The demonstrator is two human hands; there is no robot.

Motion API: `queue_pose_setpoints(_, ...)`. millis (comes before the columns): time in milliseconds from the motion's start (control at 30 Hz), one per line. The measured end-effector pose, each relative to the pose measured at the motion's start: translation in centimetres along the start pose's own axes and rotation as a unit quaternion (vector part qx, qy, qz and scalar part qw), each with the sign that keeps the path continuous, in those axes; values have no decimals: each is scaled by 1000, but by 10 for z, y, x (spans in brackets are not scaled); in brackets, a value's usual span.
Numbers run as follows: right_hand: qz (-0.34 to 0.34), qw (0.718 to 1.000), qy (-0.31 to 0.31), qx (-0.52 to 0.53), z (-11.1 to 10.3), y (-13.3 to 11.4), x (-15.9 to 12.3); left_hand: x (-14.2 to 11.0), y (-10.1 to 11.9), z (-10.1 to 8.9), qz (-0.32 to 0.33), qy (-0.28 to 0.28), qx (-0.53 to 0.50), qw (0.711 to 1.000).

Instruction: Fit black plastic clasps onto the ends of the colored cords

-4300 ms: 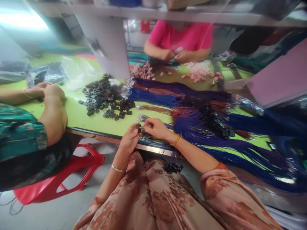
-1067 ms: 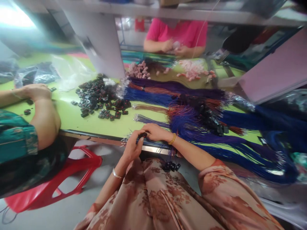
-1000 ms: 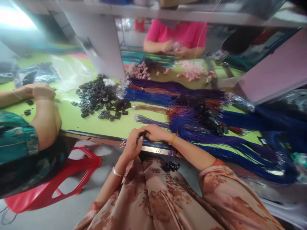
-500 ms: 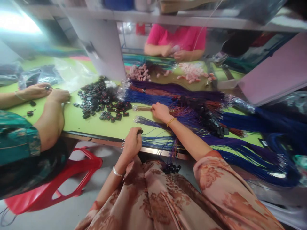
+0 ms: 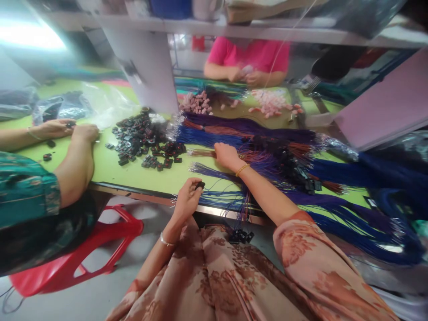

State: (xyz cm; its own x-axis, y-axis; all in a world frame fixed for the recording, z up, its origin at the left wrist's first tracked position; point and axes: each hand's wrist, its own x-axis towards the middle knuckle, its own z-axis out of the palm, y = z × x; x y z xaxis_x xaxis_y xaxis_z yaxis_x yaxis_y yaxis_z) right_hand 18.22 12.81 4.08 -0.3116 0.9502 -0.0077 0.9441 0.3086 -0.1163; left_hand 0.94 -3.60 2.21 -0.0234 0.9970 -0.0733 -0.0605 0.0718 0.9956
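My left hand point(image 5: 187, 199) is at the table's front edge, thumb and fingers closed on a small black plastic connector housing point(image 5: 199, 185). Just beyond it lie loose blue wires point(image 5: 220, 195) with metal-tipped ends, some close to the fingers. My right hand point(image 5: 227, 157) reaches across to a bundle of brown wires point(image 5: 202, 153), its fingers closed on them; the fingertips are partly hidden. Between my hands runs a dark blue wire bundle point(image 5: 210, 170). Black housings point(image 5: 241, 236) hang from wires over the edge at my lap.
A heap of black housings point(image 5: 143, 136) lies left of the wires. At left, a co-worker's hands point(image 5: 83, 133) handle a small black part above a red stool point(image 5: 83, 254). Opposite, a person in pink point(image 5: 249, 58) works behind pale pink parts point(image 5: 269, 102). A shelf point(image 5: 207, 26) spans overhead.
The view has shifted slightly. My left hand's fingers have turned a little, so more of the black connector housing shows. My right hand stays at the brown wires.
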Motion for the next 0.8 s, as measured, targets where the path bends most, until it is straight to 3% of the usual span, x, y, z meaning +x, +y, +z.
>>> queue_pose_setpoints(267, -72, 989, 26, 129, -8, -19, 16, 4, 7, 7, -54, 9, -109, 993)
queue_pose_setpoints(467, -35, 985, 78, 148, -15, -41, 30, 5, 5, 9, -73, 23, -144, 987)
queue_pose_setpoints(667, -134, 929, 92, 332, -25, -53, -5, 7, 4, 10, -98, 35, -230, 968)
queue_pose_setpoints(800, -138, 904, 71, 398, -22, -52, -42, 11, 3, 10, -105, 38, -274, 955)
